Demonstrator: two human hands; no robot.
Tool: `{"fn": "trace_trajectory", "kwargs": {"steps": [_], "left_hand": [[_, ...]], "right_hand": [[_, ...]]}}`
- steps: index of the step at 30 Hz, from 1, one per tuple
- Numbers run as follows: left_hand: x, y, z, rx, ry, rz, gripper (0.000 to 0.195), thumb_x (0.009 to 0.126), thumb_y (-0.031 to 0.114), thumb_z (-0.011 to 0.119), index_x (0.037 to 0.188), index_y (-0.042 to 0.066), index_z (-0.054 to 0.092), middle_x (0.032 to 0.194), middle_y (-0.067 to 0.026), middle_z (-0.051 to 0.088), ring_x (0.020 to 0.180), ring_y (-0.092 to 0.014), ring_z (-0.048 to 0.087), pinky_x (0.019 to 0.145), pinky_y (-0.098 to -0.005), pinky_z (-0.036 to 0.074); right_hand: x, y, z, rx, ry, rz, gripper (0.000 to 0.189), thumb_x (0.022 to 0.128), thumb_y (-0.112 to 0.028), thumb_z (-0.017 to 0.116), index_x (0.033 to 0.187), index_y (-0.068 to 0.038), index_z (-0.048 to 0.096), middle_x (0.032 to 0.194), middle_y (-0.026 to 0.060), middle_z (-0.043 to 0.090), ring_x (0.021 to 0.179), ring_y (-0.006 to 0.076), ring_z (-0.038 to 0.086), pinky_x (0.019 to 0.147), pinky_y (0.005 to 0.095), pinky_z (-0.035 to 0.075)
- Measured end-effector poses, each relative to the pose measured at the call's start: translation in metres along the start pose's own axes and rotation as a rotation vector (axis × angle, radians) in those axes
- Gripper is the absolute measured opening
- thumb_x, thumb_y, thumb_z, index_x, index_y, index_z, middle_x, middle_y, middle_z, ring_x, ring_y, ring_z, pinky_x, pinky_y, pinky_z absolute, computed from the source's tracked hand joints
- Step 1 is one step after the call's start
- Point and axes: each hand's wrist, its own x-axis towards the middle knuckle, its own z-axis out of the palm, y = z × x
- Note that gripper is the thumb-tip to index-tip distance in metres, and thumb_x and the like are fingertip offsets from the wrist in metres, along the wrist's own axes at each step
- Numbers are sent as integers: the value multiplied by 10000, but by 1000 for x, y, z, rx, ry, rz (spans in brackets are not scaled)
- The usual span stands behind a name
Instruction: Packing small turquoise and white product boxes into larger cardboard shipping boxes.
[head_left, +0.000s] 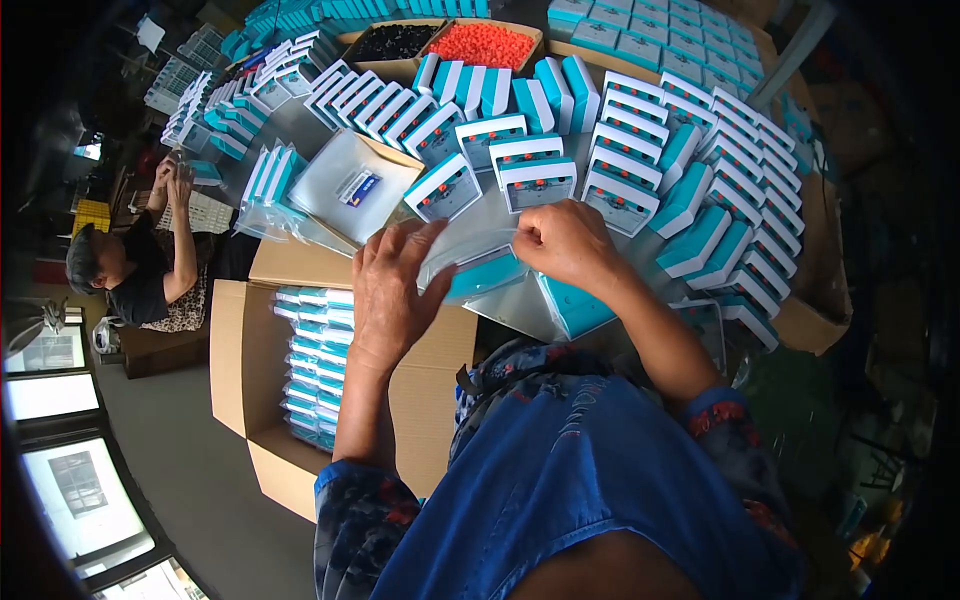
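A white-and-teal plastic case (486, 277) lies at the table's near edge inside a clear plastic bag (472, 247). My left hand (394, 292) is over the bag's left end, thumb and fingers apart, with nothing seen in its grasp. At the bag's right end, the curled fingers of my right hand (568, 241) meet the film and appear to pinch it; the fingertips are partly hidden. Below my right wrist rests another teal case (574, 306), back side up. Just beyond both hands, cases with red knobs (538, 185) stand on edge.
An open carton (259, 390) at the left holds rows of bagged cases (315, 375). A box of clear bags (356, 180) sits on the metal table. Behind are bins of black parts (394, 43) and red knobs (480, 46). Another person (142, 270) works at far left.
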Motion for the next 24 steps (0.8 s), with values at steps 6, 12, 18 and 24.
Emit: {"fn": "trace_trajectory", "kwargs": {"steps": [6,12,18,24], "left_hand": [[-9,-10,17,101,15,306,155,616,195,707,727,112,639,1106,-48,494,1141,-299,357,944,-487,232],[-8,-28,29,-144,116,270,471,575,190,765,1012,136,597,1174,-63,476,1194,-291,334,994,-447,216],[-31,-77,99,-993,122,-139,900,548,230,819,1281,49,331,1234,-124,431,1160,-237,370,979,-358,288],[-26,-65,125,-1294,118,-331,334,723,115,696,1023,31,577,1060,-79,557,962,-145,498,833,-279,394]], "right_hand": [[10,-11,-11,128,-190,90,383,652,-348,703,906,-73,621,816,107,635,772,250,618,656,371,468],[6,55,48,454,-262,-210,918,535,-367,802,1285,-105,342,1226,103,457,1154,257,406,976,345,303],[14,48,88,649,-231,-121,696,573,-264,802,1152,-66,472,1071,100,546,995,200,519,877,304,392],[14,48,105,815,-71,-178,322,674,-162,729,948,-76,583,979,48,569,936,137,531,793,279,432]]}}
